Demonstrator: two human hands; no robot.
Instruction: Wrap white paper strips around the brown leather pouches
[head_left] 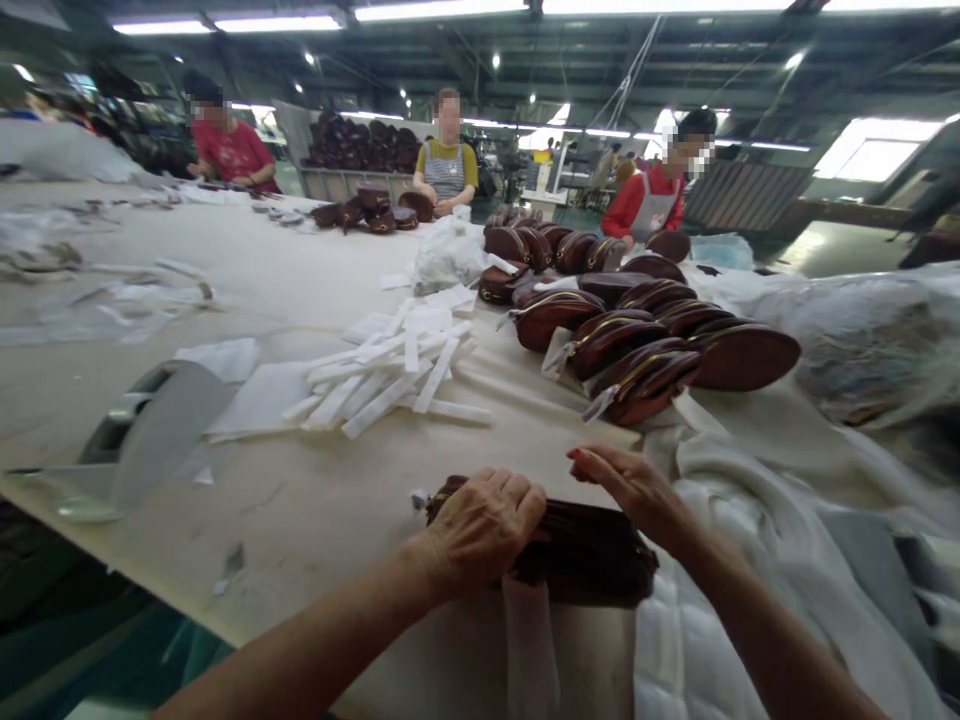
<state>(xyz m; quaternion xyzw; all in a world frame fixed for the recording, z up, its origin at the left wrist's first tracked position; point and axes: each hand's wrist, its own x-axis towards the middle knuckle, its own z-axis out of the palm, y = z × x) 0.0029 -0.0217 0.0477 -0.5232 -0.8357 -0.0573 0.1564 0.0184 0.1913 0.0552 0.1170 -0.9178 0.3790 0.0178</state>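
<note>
On the near part of the table lies a dark brown leather bag (600,555) with a zipper along its upper left end. My left hand (487,525) is closed over its left half, fingers curled onto the top. From under the bag a pale white strip (531,640) hangs toward me. Just above the bag's right end is my right hand (637,490), its thumb and fingertips pressed together. Whether anything small is between those fingertips I cannot make out. The bag's underside and part of its opening are hidden by my left hand.
Several finished brown bags (645,370) lie in rows at the right. White paper strips (397,380) are heaped mid-table. A grey tape dispenser (161,430) stands left. White padding (735,500) lies right, near a plastic-wrapped bundle (877,340). Several people (450,170) work beyond.
</note>
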